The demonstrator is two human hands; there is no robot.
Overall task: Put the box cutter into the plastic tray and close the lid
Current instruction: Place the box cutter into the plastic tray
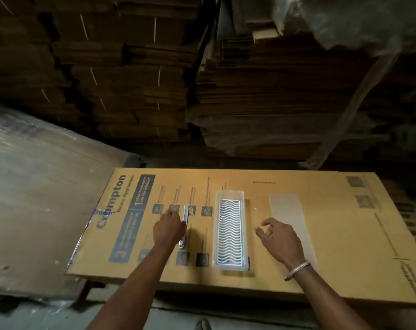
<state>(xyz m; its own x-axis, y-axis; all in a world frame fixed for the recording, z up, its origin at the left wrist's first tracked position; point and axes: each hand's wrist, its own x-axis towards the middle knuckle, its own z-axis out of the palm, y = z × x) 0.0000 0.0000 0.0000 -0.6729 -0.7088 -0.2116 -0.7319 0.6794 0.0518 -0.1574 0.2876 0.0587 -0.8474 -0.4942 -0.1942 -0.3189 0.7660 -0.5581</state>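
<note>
A slim silver box cutter (pixel 185 214) lies lengthwise on a large printed cardboard box (pixel 333 234). My left hand (pixel 167 226) rests over its middle, fingers curled against its left side; the grip looks closed on it. Right of it stands a clear plastic tray (pixel 230 195) with a white wavy grid insert, open on top. A clear flat lid (pixel 285 210) lies on the box further right. My right hand (pixel 279 236) hovers between tray and lid, fingers loosely apart, holding nothing.
Tall stacks of flattened brown cartons (pixel 261 103) rise just behind the box. A plastic-wrapped bundle (pixel 35 186) slopes at the left. The box's front edge (pixel 202 285) is close to me, with floor below.
</note>
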